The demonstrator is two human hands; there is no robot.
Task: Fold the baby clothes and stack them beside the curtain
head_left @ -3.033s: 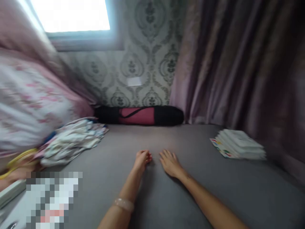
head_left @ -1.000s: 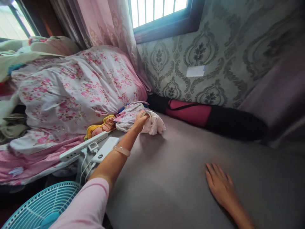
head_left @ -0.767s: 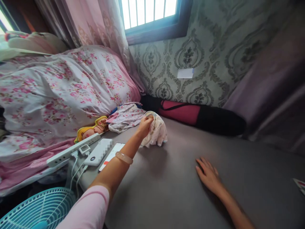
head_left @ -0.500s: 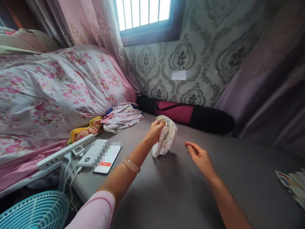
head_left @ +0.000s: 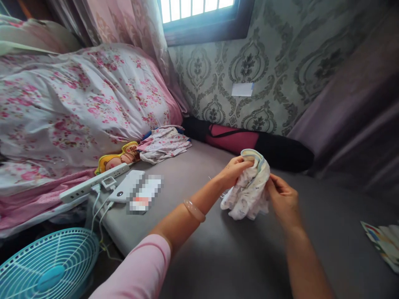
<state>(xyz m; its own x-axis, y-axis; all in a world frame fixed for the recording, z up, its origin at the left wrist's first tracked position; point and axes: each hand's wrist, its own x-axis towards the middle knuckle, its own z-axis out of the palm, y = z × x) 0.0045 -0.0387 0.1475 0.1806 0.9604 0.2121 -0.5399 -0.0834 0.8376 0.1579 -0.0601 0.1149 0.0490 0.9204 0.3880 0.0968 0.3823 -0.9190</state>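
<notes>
A crumpled white garment [head_left: 247,193] with a small print and a pale blue-edged opening hangs bunched just over the grey bed surface. My left hand [head_left: 235,170], with a pale bangle on its forearm, grips it near the top opening. At the garment's right edge, my right hand [head_left: 283,199] pinches the fabric between thumb and fingers. Folds hide the garment's full shape, so I cannot tell its exact kind. Farther back on the left lies a heap of printed clothes [head_left: 165,143].
A power strip [head_left: 93,182] with plugged-in chargers, a white power bank [head_left: 127,185] and a partly blurred phone [head_left: 146,195] lie left. A blue fan [head_left: 50,265] stands lower left. A black-and-red long bag [head_left: 280,151] rests along the wall; papers [head_left: 383,245] lie right.
My left hand has carried the garment to the right and the fabric hangs wider. My right hand, empty before, has come to it and taken its right edge. The view has shifted slightly.
</notes>
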